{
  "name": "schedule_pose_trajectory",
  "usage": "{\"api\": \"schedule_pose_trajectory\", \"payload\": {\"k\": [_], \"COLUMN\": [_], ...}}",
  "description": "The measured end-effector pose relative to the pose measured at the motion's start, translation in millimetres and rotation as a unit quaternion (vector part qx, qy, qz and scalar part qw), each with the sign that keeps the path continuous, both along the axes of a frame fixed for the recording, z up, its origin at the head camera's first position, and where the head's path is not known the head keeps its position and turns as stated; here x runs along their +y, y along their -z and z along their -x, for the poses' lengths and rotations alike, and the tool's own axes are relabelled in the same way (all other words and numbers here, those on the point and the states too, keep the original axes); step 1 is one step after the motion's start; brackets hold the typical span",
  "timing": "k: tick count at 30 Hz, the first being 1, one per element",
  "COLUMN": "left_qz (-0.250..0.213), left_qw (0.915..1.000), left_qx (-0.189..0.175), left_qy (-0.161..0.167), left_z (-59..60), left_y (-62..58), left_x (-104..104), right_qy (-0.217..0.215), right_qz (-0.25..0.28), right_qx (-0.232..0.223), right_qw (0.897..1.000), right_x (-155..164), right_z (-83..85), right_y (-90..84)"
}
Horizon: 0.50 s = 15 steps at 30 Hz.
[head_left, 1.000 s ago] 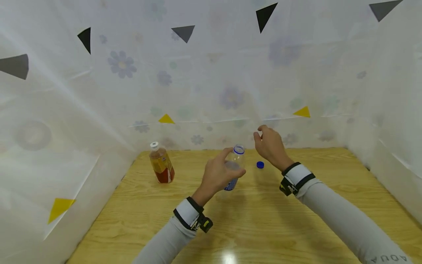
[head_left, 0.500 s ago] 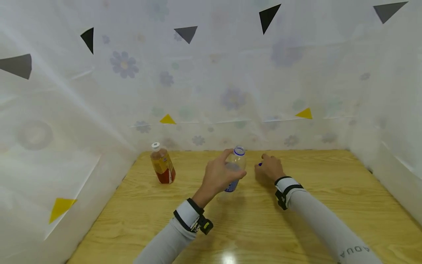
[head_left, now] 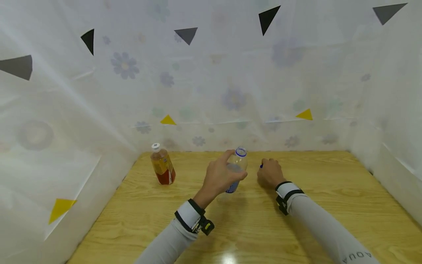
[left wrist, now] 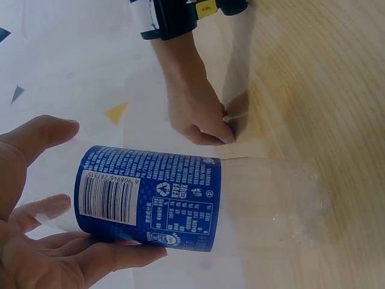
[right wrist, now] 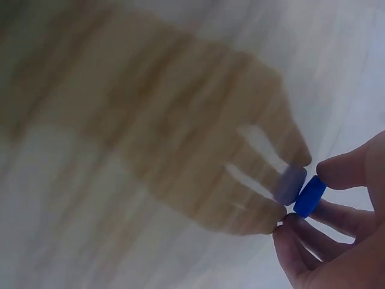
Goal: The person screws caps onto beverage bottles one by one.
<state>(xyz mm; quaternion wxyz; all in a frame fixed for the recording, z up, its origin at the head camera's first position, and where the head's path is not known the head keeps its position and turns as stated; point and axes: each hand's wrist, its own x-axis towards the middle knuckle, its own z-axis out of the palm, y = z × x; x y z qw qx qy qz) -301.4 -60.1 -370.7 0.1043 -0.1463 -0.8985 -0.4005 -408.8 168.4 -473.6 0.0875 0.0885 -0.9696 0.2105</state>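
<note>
My left hand (head_left: 218, 176) holds an uncapped clear plastic bottle (head_left: 242, 162), tilted slightly, with a blue ring at its open mouth. The left wrist view shows its blue label (left wrist: 147, 195) with white print and a barcode, thumb and fingers on either side of the neck end. To the right, my right hand (head_left: 271, 174) is down at the tabletop. In the right wrist view its thumb and fingers pinch a small blue bottle cap (right wrist: 310, 197) at the table surface. From the head view, that hand mostly hides the cap.
A bottle of amber-red drink (head_left: 163, 168) with a white cap stands on the left of the wooden table (head_left: 132, 227). White flower-patterned sheeting (head_left: 211, 80) with coloured triangles rises behind the table and along both sides.
My right hand has come down from above the table onto the blue cap and now pinches it. The left hand has stayed nearly in place with the bottle.
</note>
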Motion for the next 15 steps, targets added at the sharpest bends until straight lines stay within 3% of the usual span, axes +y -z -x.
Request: {"api": "schedule_pose_trajectory", "payload": {"k": [6, 15], "left_qz": [0.011, 0.019], "left_qw": [0.9999, 0.9998], "left_qx": [0.0, 0.005], "left_qy": [-0.003, -0.006], "left_z": [-1.7, 0.0], "left_y": [1.3, -0.4], "left_x": [1, 2], "right_qy": [-0.012, -0.026], "right_qz": [0.055, 0.109], "right_qx": [0.015, 0.058], "right_qw": [0.998, 0.992], "right_x": [3, 2], "right_z": [-3.4, -12.9], "right_y": [0.6, -20.6]}}
